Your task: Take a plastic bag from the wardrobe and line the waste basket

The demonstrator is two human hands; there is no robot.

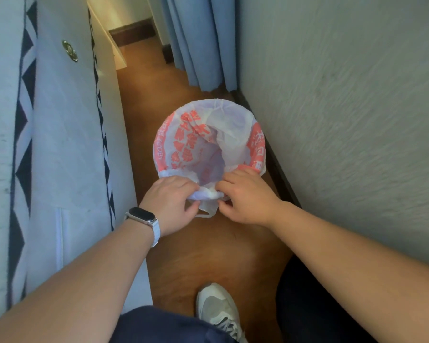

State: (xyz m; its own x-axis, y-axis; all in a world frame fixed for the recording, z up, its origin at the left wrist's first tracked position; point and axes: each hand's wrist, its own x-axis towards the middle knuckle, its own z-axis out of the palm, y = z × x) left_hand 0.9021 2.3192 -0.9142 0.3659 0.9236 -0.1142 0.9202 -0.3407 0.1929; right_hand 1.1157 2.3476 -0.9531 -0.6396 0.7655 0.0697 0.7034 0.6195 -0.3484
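From the head view, our plastic bag (203, 144) is already opened out and folded over the mouth of the waste basket, whose own walls are hidden under it. It stands on the floor (223, 248) between the bed (67, 144) on the left and the wall (344, 120) on the right. Our left hand (174, 201) and right hand (245, 196) both pinch the bunched near edge. We judge the lining nearly done, with only this slack left to snug down.
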